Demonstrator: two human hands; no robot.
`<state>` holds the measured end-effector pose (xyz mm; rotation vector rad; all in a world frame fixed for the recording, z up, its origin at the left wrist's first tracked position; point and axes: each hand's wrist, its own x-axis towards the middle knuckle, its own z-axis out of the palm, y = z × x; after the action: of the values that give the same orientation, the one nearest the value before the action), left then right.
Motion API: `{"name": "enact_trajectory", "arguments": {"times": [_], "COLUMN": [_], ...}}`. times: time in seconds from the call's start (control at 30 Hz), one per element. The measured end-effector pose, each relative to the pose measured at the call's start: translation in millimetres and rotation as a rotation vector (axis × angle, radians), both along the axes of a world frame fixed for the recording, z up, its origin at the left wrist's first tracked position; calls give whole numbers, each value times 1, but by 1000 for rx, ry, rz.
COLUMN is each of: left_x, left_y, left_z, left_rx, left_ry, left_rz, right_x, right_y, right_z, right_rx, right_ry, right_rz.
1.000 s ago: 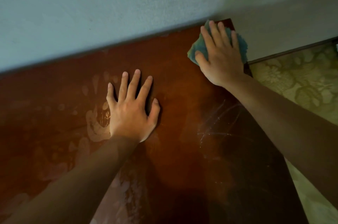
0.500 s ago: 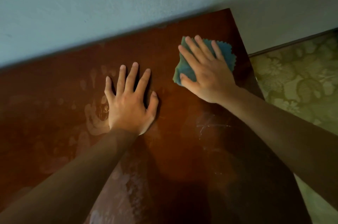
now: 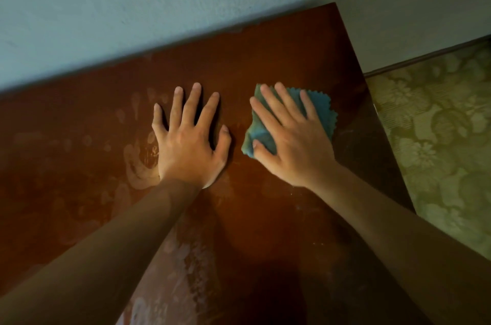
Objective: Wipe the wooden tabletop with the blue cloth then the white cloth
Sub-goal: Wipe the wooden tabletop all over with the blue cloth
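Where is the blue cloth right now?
In the head view, the blue cloth lies flat on the wooden tabletop under the right hand, right of the left hand and near the table's right edge.

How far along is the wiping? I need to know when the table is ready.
Early. Done: the wood near the right hand looks cleaner and darker. In hand: that hand presses the blue cloth flat on the wooden tabletop, while the left hand rests flat beside it. Left: pale dusty smears and handprints cover the tabletop's left part, and no white cloth is in view yet.
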<state>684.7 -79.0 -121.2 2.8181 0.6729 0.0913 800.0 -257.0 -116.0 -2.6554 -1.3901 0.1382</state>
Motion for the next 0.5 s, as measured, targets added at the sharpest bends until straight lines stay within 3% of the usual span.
{"name": "enact_trajectory", "arguments": {"times": [0.13,0.23,0.37,0.5], "left_x": [0,0,0,1], "left_y": [-1,0,0,0], "left_z": [0,-1,-2,-1], "left_rx": [2,4,14,-2], "left_ry": [-6,-9,-19,-1], "left_rz": [-2,-5,-4,-3], "right_x": [22,-5,-68,-46], "right_y": [18,14,-12,-18], "right_z": [1,-2,-5,-5], "right_rx": [-24,9,15,-32], "right_ry": [-57,-35,13,22], "right_rz": [-94,-147,-96,-13]}}
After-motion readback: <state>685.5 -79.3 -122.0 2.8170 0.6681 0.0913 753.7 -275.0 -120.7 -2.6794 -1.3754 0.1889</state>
